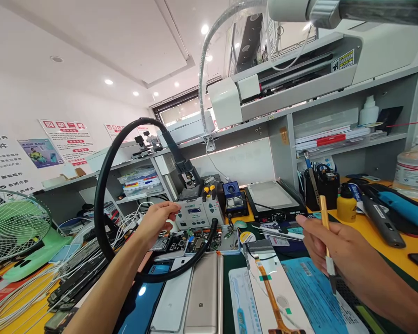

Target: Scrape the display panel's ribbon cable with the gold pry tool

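Observation:
My left hand (159,218) reaches to the left edge of a grey hot air rework station (198,212). Its fingers are curled, with thumb and fingertips close together at the front panel; what they grip, if anything, is hidden. My right hand (334,246) is closed around a small brush (324,213) with a yellow wooden handle, silver ferrule and dark tip pointing down. Beneath that tip lies a blue printed sheet (310,287). A white screen panel with an orange flex cable (270,290) lies left of the sheet. The station's black hose (102,185) loops around my left forearm.
Several phones, including a gold one (204,297), lie in front of the station. A tray of circuit boards (230,241) sits behind them. Further back are a heating plate (273,197) and tweezers (280,232). A green fan (14,232) stands left, a yellow bottle (346,204) right.

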`<state>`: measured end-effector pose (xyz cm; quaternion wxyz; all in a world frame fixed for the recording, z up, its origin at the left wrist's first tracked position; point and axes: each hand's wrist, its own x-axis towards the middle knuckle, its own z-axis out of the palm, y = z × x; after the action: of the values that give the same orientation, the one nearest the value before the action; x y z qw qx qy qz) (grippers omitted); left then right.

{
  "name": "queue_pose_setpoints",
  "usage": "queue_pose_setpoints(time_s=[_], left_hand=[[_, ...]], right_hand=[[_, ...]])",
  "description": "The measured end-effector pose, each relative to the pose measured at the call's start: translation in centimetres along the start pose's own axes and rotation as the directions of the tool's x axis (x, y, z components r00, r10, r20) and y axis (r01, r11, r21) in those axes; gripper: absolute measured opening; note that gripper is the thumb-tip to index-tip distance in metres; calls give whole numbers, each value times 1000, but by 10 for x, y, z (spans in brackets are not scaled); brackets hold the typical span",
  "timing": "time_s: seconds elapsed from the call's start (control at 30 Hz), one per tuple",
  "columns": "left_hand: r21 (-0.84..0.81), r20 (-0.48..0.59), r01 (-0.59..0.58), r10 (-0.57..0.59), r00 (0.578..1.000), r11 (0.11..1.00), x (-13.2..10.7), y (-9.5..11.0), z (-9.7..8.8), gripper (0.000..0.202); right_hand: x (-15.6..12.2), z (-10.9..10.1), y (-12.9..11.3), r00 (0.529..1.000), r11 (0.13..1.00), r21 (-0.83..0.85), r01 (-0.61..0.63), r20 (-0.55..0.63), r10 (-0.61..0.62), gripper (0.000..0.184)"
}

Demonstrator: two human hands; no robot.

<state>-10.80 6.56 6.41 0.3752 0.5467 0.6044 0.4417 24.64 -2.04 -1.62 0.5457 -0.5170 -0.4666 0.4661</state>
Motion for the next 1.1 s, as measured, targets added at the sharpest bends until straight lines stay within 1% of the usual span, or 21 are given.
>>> queue_pose_setpoints(time_s=[0.07,0.2,0.33,0.5,0.83,1.1], left_hand=[[-56,15,12,-11,1000,998,1,-1,0,21],[-155,56,73,-65,996,985,3,-2,1,25],[-205,52,123,-115,992,971,4,-2,3,27],[-234,44,151,-145,989,960,4,-3,3,28],[-264,43,170,-164,985,949,8,-6,3,29],[-269,44,176,-170,984,947,8,-8,4,30]], right_hand=[[0,0,0,1000,1000,-1,5,0,-5,63],[1,-1,1,1000,1000,4,7,4,-7,64],[1,-3,3,1000,1000,10,1,5,-1,64],[1,-4,2,1000,1000,8,4,5,-4,63],[5,-4,6,1000,999,31,14,16,-14,63],[2,-5,4,1000,999,38,18,12,-18,63]])
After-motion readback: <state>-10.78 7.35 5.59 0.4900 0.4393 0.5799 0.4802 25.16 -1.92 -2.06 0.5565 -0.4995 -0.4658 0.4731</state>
